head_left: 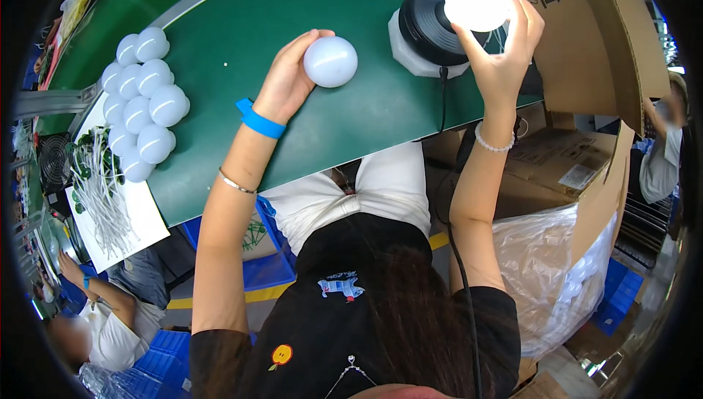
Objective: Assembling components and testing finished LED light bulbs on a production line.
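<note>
Left hand (287, 80) stretched over the green tabletop (242, 25), fingers closed round an unlit white bulb (331, 61). Right hand (505, 51) raised, fingers gripping a glowing bulb (476, 1) at the black socket (428, 25).

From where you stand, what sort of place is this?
Likely a light-bulb assembly or testing line: a green conveyor belt, unlit bulbs in rows, a lit bulb on a black tester socket.

Left hand (287, 80) around an unlit white bulb (331, 61), right hand (505, 47) around a glowing bulb (476, 1) over a black socket (432, 25).
</note>
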A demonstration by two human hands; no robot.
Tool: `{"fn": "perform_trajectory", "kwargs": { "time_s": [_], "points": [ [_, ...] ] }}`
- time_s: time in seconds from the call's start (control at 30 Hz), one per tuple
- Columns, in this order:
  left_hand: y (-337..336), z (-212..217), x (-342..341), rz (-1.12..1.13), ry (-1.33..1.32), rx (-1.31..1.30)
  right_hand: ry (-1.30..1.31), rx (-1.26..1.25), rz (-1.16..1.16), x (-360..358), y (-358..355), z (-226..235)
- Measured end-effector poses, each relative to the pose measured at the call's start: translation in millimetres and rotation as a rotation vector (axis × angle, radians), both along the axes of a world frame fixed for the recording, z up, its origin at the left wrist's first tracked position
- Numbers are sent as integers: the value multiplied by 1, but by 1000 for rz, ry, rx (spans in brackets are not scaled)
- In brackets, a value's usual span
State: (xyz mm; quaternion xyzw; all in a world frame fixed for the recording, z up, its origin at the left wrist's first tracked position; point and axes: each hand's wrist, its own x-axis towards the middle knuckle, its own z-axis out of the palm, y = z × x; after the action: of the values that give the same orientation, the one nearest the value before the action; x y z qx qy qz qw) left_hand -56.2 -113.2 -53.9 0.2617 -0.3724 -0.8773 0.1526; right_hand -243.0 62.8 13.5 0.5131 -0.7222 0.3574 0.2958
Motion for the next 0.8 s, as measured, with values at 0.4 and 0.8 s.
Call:
{"fn": "perform_trajectory", "kwargs": {
  "time_s": [0.4,0.8],
  "points": [
    [1,0,0,8,-8,-1,-431,-54,111,-13,-5,-3],
    [1,-1,1,-17,18,-10,-78,-123,14,-5,-16,-9]
  ]
}}
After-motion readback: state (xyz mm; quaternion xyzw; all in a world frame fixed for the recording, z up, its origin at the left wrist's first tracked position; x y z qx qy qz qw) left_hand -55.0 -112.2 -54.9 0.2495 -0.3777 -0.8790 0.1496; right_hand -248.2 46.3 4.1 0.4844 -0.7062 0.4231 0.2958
